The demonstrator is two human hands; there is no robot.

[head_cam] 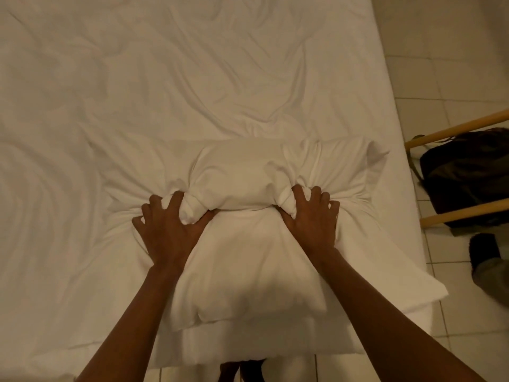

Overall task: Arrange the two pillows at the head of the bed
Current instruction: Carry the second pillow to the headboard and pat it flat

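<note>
A white pillow (248, 172) lies across the near part of the bed (137, 78), which is covered by a wrinkled white sheet. My left hand (168, 230) and my right hand (311, 219) each clutch a bunched fold of its cover along the near long edge, about a shoulder's width apart. A second white pillow (248, 274) lies under my forearms, closer to me, reaching the bed's near edge and partly beneath the first. Both pillows sit toward the right side of the bed.
Pale floor tiles (440, 51) run along the bed's right side. A wooden rack (454, 130) with a dark bag (468, 175) on it stands there. A foot in a dark shoe (484, 252) shows at the right; my own feet (242, 370) are at the bottom.
</note>
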